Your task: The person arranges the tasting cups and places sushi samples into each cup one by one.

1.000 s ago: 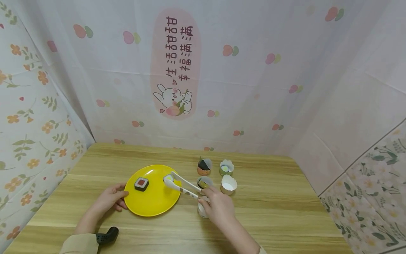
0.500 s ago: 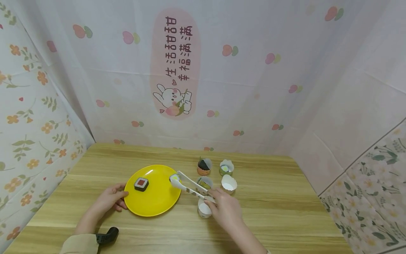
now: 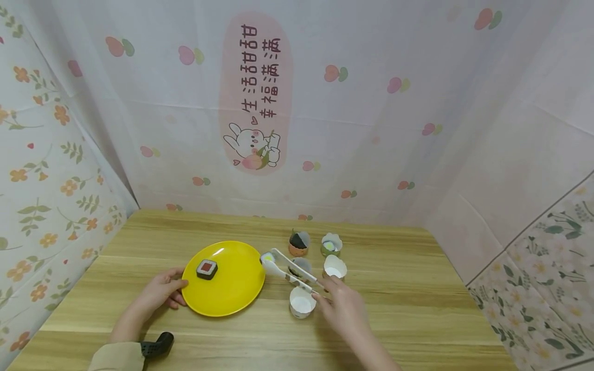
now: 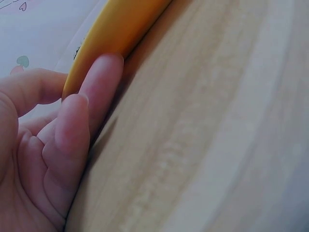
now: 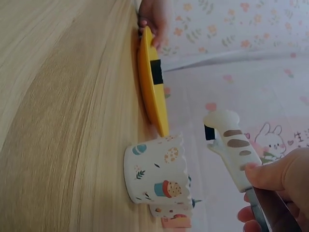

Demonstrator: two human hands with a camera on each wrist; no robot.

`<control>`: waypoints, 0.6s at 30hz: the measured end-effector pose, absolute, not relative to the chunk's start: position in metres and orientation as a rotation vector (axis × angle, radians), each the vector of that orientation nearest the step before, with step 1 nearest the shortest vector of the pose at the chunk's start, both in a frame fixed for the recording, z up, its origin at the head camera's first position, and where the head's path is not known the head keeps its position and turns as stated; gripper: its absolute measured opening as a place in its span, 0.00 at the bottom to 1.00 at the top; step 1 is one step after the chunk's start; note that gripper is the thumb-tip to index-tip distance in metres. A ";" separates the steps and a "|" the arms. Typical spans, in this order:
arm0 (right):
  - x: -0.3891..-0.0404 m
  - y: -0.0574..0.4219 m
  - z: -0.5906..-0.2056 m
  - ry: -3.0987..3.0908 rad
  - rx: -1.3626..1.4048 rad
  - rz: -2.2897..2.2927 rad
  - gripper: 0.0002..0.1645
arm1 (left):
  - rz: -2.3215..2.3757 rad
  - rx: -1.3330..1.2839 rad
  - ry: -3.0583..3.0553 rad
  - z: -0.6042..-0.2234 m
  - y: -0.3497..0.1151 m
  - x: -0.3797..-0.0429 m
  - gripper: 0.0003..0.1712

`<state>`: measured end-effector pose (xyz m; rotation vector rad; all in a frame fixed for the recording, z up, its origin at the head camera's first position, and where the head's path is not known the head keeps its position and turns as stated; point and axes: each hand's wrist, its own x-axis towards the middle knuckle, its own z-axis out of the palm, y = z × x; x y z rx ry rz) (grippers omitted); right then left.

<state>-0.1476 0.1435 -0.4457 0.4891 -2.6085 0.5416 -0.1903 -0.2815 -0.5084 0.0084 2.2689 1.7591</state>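
My left hand [image 3: 164, 289] pinches the left rim of a yellow plate [image 3: 227, 296], with fingertips under the edge in the left wrist view. A toy sushi roll [image 3: 207, 268] with a red centre and dark wrap sits on the plate. In my right hand [image 3: 344, 304] is a pair of white cat-paw tongs [image 5: 235, 145] with brown stripes. Their tips grip another toy sushi roll [image 3: 267, 257], yellow-green at the centre, held up just past the plate's right rim and left of the paper cups.
A white paper cup [image 3: 301, 306] stands nearest me, and another cup [image 3: 335, 268] is behind the right hand. An orange cup [image 3: 298, 251] holds a dark piece; a green cup [image 3: 330, 252] holds a sushi roll. The tongs partly cover one more cup [image 3: 303, 264].
My right hand has moved right, carrying the sushi roll in the tongs from over the plate to beyond its right rim. The left hand and plate have stayed put.
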 end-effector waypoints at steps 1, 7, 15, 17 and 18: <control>-0.147 0.145 -0.445 -2.606 0.489 0.543 0.18 | 1.759 0.011 2.268 -0.509 -0.282 -0.190 0.34; -0.149 0.154 -0.445 -2.601 0.498 0.581 0.19 | 1.750 0.021 2.279 -0.510 -0.282 -0.191 0.36; -0.152 0.172 -0.451 -2.570 0.497 0.624 0.20 | 1.756 -0.015 2.289 -0.511 -0.282 -0.192 0.35; -0.152 0.176 -0.453 -2.566 0.495 0.626 0.20 | 1.757 -0.013 2.290 -0.511 -0.282 -0.192 0.35; -0.152 0.178 -0.453 -2.563 0.495 0.623 0.20 | 1.756 -0.012 2.292 -0.510 -0.281 -0.192 0.35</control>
